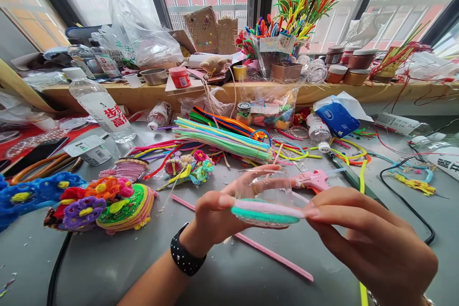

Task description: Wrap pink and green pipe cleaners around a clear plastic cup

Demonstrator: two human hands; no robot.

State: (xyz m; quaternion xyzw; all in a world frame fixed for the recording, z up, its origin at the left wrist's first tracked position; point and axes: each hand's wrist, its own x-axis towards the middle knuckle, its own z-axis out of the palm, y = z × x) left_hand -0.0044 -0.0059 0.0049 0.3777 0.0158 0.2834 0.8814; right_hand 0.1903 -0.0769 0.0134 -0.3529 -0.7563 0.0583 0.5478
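My left hand [215, 213] is closed around a clear plastic cup [265, 184], its thumb pressing near the rim and its fingers behind. Around the cup run a teal pipe cleaner [263, 215] and, just above it, a pale pink pipe cleaner [265, 208]. My right hand [358, 229] pinches the pink one at the cup's right side, between thumb and forefinger. A loose pink pipe cleaner [276, 256] lies on the table below the hands. Behind the right hand is a pink glue gun [311, 180].
A bundle of pastel pipe cleaners [222, 138] lies mid-table. Pipe-cleaner flower pieces [103, 201] stand at the left, near a tilted clear bottle [102, 105]. A blue tissue pack [337, 112] and a black cable [405, 201] are at the right. A wooden ledge [143, 93] holds jars and bags.
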